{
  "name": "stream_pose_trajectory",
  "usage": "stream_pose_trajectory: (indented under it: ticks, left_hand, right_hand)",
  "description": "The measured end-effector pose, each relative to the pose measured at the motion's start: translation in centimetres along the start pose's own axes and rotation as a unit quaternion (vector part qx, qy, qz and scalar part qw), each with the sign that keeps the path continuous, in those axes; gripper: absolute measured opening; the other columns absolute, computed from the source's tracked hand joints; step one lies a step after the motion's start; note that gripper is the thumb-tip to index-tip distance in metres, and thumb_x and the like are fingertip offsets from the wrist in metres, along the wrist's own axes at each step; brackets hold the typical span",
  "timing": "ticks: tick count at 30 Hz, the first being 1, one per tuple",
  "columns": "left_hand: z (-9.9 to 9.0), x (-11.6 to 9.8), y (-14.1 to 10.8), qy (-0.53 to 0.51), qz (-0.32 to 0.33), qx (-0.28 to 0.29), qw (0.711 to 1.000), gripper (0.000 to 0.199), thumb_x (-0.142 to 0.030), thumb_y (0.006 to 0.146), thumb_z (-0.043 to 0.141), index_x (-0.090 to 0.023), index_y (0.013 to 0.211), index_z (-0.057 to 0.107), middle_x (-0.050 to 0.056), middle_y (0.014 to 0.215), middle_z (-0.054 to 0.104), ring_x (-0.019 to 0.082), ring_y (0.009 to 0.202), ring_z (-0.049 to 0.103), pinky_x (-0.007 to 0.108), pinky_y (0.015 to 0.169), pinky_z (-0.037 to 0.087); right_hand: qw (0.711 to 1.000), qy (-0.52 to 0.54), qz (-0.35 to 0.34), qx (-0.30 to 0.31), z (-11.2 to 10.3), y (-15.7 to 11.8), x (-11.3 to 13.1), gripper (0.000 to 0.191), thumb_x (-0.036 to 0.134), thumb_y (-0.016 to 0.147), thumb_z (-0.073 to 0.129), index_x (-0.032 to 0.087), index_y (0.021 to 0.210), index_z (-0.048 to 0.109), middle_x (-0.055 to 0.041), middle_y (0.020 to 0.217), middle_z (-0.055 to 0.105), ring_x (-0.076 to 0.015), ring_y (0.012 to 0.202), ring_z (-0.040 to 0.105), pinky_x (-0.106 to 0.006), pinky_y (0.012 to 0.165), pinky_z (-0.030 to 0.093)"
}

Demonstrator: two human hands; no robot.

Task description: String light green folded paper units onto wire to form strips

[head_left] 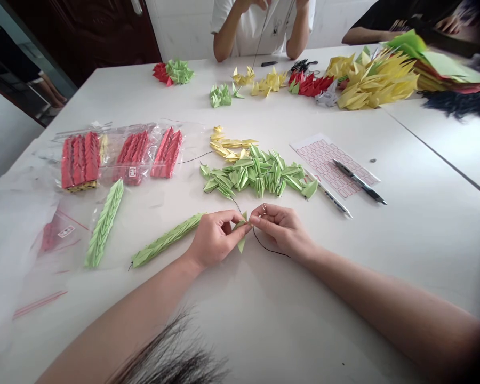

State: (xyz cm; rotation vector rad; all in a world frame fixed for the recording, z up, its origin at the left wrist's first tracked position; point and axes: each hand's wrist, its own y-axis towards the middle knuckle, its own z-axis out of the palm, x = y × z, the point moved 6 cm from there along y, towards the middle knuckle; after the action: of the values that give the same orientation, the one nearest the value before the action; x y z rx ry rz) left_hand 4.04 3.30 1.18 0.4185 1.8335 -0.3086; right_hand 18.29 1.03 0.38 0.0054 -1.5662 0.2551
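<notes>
At the left of the frame, clear plastic bags [108, 133] hold red folded paper pieces [168, 152] packed in tight rows, probably bagged to keep them together. Below them, a green strand of folded pieces [104, 224] lies slanted on the white table [384, 256], set apart from the bags.

Nearer the middle, a second, shorter strand [166, 240] lies with its right end at the left hand [215, 238]. That hand is closed in a pinch on a small green folded piece [242, 230], seemingly holding it steady against the strand's end. Just beside it, the right hand [282, 230] is also closed, its thumb and forefinger pinched on a thin black thread [269, 246] that curves below the hand. The raised hands keep the thread taut near the piece.

Above them, loose green pieces [256, 173] sit in a heap within easy reach, with yellow pieces [228, 144] beyond. To the right lie a sheet of pink labels [330, 162] and two pens [360, 181]. Along the far edge, a co-worker's arms [224, 42] rise beside more yellow pieces [372, 80], sorted by colour.
</notes>
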Motion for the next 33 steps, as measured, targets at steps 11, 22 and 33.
stream_pose_trajectory:
  ticks: [11, 22, 33]
  left_hand:
    - [0.0, 0.1, 0.4, -0.175, -0.056, 0.082, 0.980, 0.032, -0.045, 0.084, 0.067, -0.015, 0.074, 0.063, 0.002, 0.068, 0.060, 0.010, 0.056, 0.047, 0.024, 0.053, 0.036]
    - [0.3, 0.2, 0.4, -0.132, -0.045, 0.118, 0.983, 0.034, -0.045, 0.088, 0.063, -0.015, 0.073, 0.063, 0.001, 0.067, 0.057, 0.009, 0.055, 0.045, 0.024, 0.053, 0.035]
    - [0.1, -0.2, 0.2, -0.168, -0.040, 0.115, 0.978, 0.024, -0.038, 0.086, 0.064, -0.015, 0.084, 0.067, 0.002, 0.070, 0.061, 0.010, 0.058, 0.051, 0.021, 0.050, 0.040]
  right_hand:
    - [0.996, 0.080, -0.039, -0.024, -0.6, 0.2, -0.3, 0.035, 0.049, 0.087, 0.065, 0.016, 0.099, 0.067, 0.0092, 0.049, 0.033, -0.0073, 0.042, 0.025, -0.021, 0.040, 0.021]
    - [0.997, 0.051, -0.042, 0.029, 0.3, 0.0, 0.8, 0.035, 0.050, 0.082, 0.073, 0.015, 0.082, 0.068, 0.0015, 0.055, 0.052, -0.0070, 0.043, 0.032, -0.024, 0.039, 0.021]
    - [0.997, 0.064, -0.042, 0.017, 0.1, 0.1, 0.5, 0.034, 0.048, 0.085, 0.071, 0.015, 0.082, 0.063, 0.0008, 0.063, 0.059, -0.0046, 0.042, 0.030, -0.021, 0.038, 0.019]
